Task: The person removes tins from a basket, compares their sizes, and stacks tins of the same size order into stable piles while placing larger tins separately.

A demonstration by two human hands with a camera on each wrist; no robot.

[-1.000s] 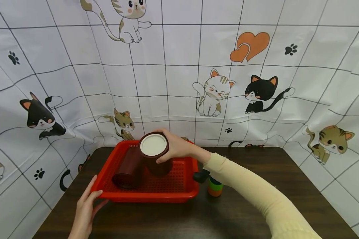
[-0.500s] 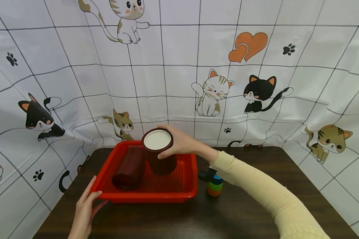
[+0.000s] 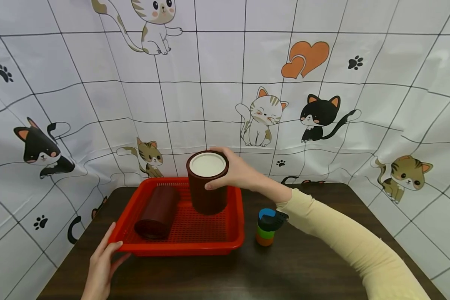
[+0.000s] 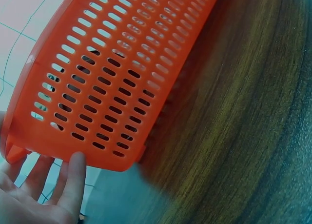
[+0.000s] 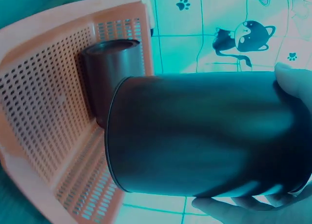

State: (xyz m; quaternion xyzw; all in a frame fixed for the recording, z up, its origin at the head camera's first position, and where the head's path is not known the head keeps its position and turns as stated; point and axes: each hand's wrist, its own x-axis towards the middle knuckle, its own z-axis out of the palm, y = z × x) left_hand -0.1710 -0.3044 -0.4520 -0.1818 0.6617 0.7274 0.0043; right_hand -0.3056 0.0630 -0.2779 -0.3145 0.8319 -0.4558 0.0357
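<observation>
My right hand (image 3: 241,173) grips a dark brown cylindrical canister (image 3: 208,196) near its pale round top. The canister is held upright, slightly tilted, over the right back part of a red plastic basket (image 3: 206,231). In the right wrist view the canister's side (image 5: 204,131) fills the middle, with its bottom end towards the basket. A second dark brown canister (image 3: 158,212) lies on its side in the basket's left half. At the basket's front left corner, my left hand (image 3: 101,264) holds the rim, thumb on top and fingers below; the left wrist view shows the fingertips against the perforated wall (image 4: 102,107).
A small stack of blue, green and orange bands (image 3: 265,235) stands right of the basket, partly covered by a black device on my right wrist. Dark wooden table (image 3: 303,262) lies beneath. A white sheet with cat prints (image 3: 217,104) hangs behind and on both sides.
My right hand has lifted the canister and carried it to the right, away from the lying one. The left hand stays on the basket's corner. The view has shifted slightly.
</observation>
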